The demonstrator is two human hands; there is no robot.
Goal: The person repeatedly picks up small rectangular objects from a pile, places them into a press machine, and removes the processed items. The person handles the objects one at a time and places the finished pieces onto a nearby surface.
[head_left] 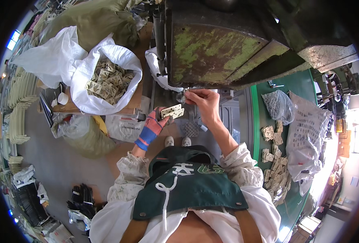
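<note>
A green apron (187, 184) fills the lower middle. Above it, the gloved left hand (154, 123) grips a pale plate (172, 111) at centre; the bare right hand (203, 101) pinches something small under the press (220, 40). The upper-left sack (106, 77) looks full, so much seemingly remains.

Whatever the bare right hand (203, 103) pinched under the worn green press machine (224, 44) was too small to tell; the machine's top ran off-frame.

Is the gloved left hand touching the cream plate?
Touching. The head view shows the left hand, in a red and blue glove, gripping the cream plate at its near end, fingers wrapped onto it.
</note>
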